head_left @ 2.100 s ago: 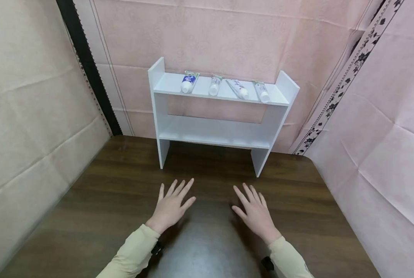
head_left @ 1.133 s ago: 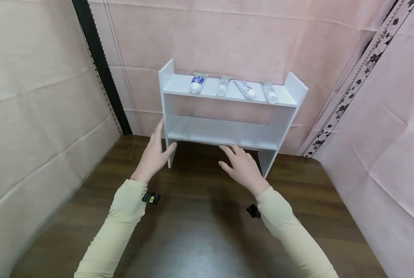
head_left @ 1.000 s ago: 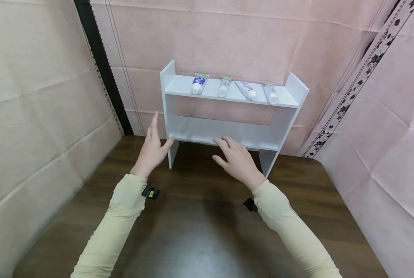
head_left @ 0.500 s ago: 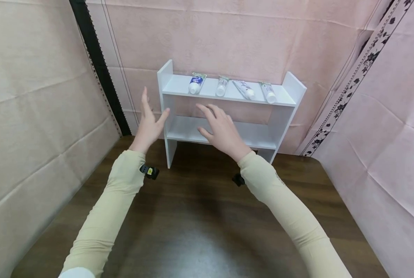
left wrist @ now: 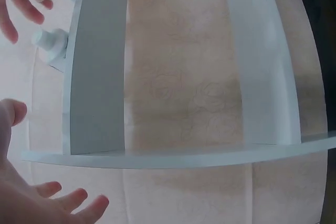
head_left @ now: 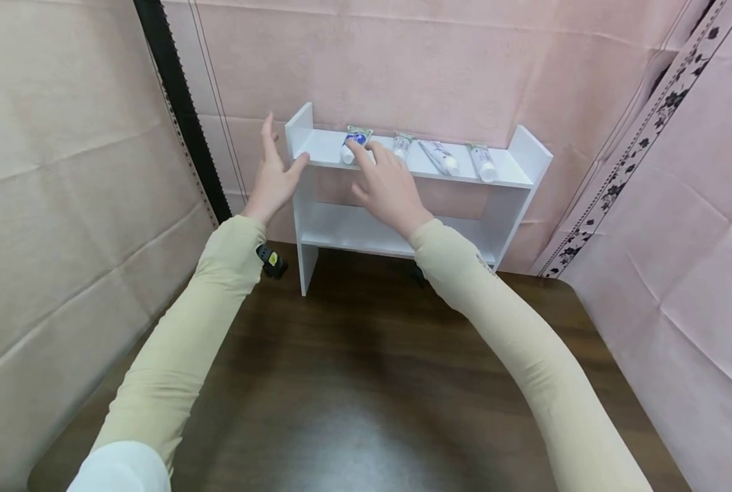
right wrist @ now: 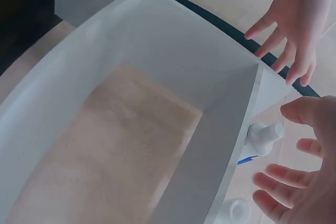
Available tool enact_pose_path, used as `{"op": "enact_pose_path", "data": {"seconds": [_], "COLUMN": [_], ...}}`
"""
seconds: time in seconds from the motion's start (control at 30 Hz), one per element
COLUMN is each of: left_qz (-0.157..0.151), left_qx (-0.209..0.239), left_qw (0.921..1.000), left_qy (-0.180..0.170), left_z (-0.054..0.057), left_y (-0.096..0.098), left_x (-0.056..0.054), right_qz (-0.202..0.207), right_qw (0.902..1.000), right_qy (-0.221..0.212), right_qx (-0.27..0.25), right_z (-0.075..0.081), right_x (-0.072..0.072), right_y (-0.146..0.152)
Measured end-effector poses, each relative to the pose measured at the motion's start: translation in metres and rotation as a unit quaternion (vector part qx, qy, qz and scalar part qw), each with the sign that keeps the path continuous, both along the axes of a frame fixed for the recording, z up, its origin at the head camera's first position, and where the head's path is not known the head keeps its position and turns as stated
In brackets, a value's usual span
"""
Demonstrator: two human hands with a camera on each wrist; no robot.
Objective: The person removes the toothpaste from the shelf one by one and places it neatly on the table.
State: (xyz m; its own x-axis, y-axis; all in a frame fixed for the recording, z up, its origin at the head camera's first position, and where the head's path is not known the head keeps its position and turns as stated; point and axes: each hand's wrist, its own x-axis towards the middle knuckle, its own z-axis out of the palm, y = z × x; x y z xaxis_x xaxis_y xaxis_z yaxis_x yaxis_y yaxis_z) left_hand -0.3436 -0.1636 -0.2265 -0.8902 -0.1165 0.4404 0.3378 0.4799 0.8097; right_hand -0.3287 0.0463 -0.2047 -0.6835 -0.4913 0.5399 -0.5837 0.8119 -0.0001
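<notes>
"Right hand [head_left: 390, 188] first: thumb and fingers stand apart, loosely bent, pinching nothing. My left hand [head_left: 275, 176] is spread too, near the left end of the white shelf [head_left: 529, 157], and holds nothing."

"Where's the blue-and-white tube [head_left: 357, 137]?"

"Lying on the upper board [head_left: 324, 145], towards its left end. From my right hand it lies far and slightly left; from my left hand, right."

"Which is nearer?"

"My right. In the head view its fingers partly cover the tube, but the right wrist view shows a gap, so I judge they aren't touching."

"And the long axis?"

"Near to far: cap towards me, far end slanting a little right. I'd say any grasp turns on that, since my right hand faces the cap end, with the next tube [head_left: 403, 145] just along to the right."
</notes>
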Motion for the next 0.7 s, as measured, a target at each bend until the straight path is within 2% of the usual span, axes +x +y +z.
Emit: {"op": "enact_pose_path", "data": {"seconds": [0.1,0.2,0.27,0.4,0.5,0.7], "left_qz": [0.001,-0.003,0.001,0.016,0.018,0.029], "left_qx": [0.016,0.022,0.01,-0.045,-0.065,-0.052], "left_qw": [0.9998,0.9996,0.9999,0.9989,0.9977,0.9982], "left_qy": [-0.015,-0.014,-0.008,-0.001,-0.007,-0.007], "left_z": [0.003,0.006,0.009,0.014,0.014,0.007], "left_y": [0.001,0.003,0.004,0.005,0.005,0.0], "left_x": [-0.003,-0.007,-0.01,-0.017,-0.02,-0.025], "right_qz": [-0.014,-0.033,-0.041,-0.051,-0.051,-0.042], "right_qw": [0.9998,0.9991,0.9984,0.9969,0.9967,0.9969], "right_qy": [-0.015,-0.027,-0.038,-0.059,-0.06,-0.049], "right_qx": [-0.006,0.001,0.001,-0.005,-0.02,-0.045], "right_z": [0.005,0.007,0.007,0.004,-0.001,-0.003], "right_x": [-0.006,-0.011,-0.014,-0.016,-0.016,-0.014], "right_y": [-0.007,-0.012,-0.015,-0.014,-0.011,-0.011]}}
